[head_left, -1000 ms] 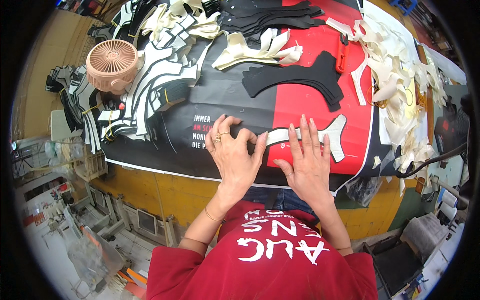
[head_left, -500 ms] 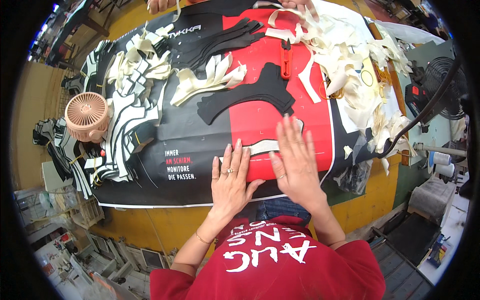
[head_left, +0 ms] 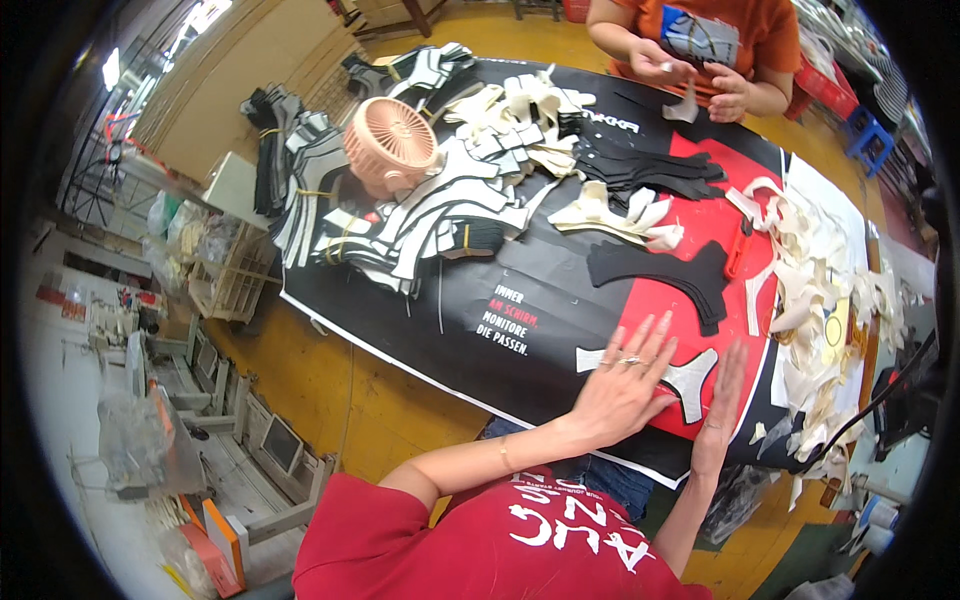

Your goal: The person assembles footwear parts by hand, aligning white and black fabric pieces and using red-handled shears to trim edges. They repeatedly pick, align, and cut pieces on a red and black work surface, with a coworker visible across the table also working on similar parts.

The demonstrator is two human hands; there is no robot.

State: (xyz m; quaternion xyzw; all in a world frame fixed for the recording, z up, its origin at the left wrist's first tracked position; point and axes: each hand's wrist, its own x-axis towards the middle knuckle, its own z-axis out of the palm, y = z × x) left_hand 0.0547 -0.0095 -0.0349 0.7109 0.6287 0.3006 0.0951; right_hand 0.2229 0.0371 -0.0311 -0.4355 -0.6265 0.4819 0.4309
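A white cut fabric piece with a dark edge lies on the red part of the printed sheet, near its front edge. My left hand rests across its middle with fingers stretched out. To the right of the piece, my right hand is held on edge, fingers straight and slightly blurred, with nothing in it. Just beyond my hands lies a stack of black fabric pieces. A red hand tool, seemingly thread snips, is to the right of that stack.
White-and-black bundled pieces and a pink fan occupy the left side. Cream scraps heap up at right. Cream pieces and black strips lie farther back. Across the table, a co-worker in orange handles a small cream piece.
The view has swung left, bringing the co-worker and more of the left side into sight. My right hand has shifted off the white piece to its right; my left hand now covers its middle.
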